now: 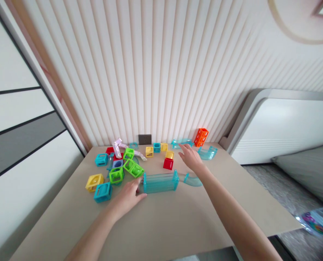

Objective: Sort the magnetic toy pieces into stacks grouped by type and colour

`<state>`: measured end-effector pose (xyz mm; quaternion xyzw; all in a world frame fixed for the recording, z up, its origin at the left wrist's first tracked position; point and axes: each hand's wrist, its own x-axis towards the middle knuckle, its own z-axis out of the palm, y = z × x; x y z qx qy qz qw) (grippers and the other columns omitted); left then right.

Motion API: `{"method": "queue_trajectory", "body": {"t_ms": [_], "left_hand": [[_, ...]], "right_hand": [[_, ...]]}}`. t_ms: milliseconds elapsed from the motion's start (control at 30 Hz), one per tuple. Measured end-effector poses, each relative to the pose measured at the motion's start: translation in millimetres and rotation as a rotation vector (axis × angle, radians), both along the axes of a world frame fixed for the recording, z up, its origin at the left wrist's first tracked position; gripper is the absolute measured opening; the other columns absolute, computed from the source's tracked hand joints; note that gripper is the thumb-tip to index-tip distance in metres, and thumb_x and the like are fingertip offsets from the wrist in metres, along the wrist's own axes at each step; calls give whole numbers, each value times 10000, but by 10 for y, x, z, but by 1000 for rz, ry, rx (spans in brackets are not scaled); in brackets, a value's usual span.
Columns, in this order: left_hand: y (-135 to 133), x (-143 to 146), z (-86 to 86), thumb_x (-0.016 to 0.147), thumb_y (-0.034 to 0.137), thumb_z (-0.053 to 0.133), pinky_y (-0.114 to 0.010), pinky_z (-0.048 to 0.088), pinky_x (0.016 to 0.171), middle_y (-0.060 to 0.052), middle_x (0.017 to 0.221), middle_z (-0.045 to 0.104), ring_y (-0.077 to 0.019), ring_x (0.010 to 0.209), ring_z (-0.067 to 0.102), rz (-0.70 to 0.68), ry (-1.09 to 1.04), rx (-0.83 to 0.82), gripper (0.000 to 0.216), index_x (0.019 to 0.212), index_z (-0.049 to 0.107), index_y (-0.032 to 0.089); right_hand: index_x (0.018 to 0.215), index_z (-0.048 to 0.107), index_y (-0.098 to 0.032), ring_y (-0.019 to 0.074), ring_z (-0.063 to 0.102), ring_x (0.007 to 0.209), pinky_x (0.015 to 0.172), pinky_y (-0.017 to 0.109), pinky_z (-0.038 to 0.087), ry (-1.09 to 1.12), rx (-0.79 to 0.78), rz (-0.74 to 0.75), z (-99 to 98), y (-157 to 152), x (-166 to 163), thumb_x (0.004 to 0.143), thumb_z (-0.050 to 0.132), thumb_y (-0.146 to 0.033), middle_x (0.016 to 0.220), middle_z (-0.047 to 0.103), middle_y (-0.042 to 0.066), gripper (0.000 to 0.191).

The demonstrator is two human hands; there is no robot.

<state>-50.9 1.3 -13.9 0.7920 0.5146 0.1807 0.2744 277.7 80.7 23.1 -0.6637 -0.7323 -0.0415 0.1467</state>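
A translucent teal ribbed tube (pixel 161 182) lies across the front of the toy pieces on the table. My left hand (pixel 130 195) grips its left end, thumb in front and fingers behind. Over the right part of the table, my right hand (pixel 191 158) is open with fingers stretched forward and nothing in it. Just beyond those fingertips is a clear teal track piece (pixel 182 142) by the wall. A curved teal piece (pixel 208 153) lies to the right of that hand. Left of it, a red cube (pixel 168 163) touches a yellow cube (pixel 169 154).
Green cubes (pixel 133 168), a blue cube (pixel 103 192), a yellow cube (pixel 94 182) and pale purple pieces (pixel 117 148) cluster at left. An orange block stack (pixel 201 137) stands at the back right. A flat teal piece (pixel 193 180) lies right of the tube. A bottle (pixel 318 221) is beyond the right edge.
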Motion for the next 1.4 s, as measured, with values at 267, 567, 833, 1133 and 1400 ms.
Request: {"method": "queue_trajectory", "body": {"t_ms": [267,567,833,1133,1400], "left_hand": [[14,-10,-14,796,337,666,-301,473,739,-60,895,674,-217,774,623,-14,50,-41,529,1279,557,148],[13,-18,-5,808,340,646,-301,455,725,-75,942,672,-221,769,619,-33,57,-47,520,1281,552,145],[11,-10,-3,809,343,639,-300,451,742,-68,942,666,-213,777,611,-26,68,-52,465,1232,571,160],[2,-4,15,818,314,634,-296,455,738,-89,969,669,-210,769,608,-35,80,-54,373,1148,598,144],[0,-5,19,823,322,629,-294,460,745,-90,1007,675,-210,775,617,-37,71,-57,464,1251,556,158]], "right_hand": [[1233,595,-207,284,649,1036,822,358,515,-158,-47,-162,-140,484,-142,939,591,-372,1254,549,146,336],[1182,613,-166,269,639,1047,837,350,487,-259,-81,-232,-255,615,-72,987,512,-323,1176,596,165,270],[1130,634,-132,274,627,1031,831,356,490,-281,-42,-252,-288,663,-18,1003,456,-262,1152,610,195,254],[1118,632,-110,285,610,1038,819,355,504,-279,-17,-257,-336,731,21,977,504,-235,1145,604,205,228],[1116,630,-124,272,602,1047,836,344,499,-286,-25,-258,-361,764,52,981,495,-233,1149,607,196,220]]}}
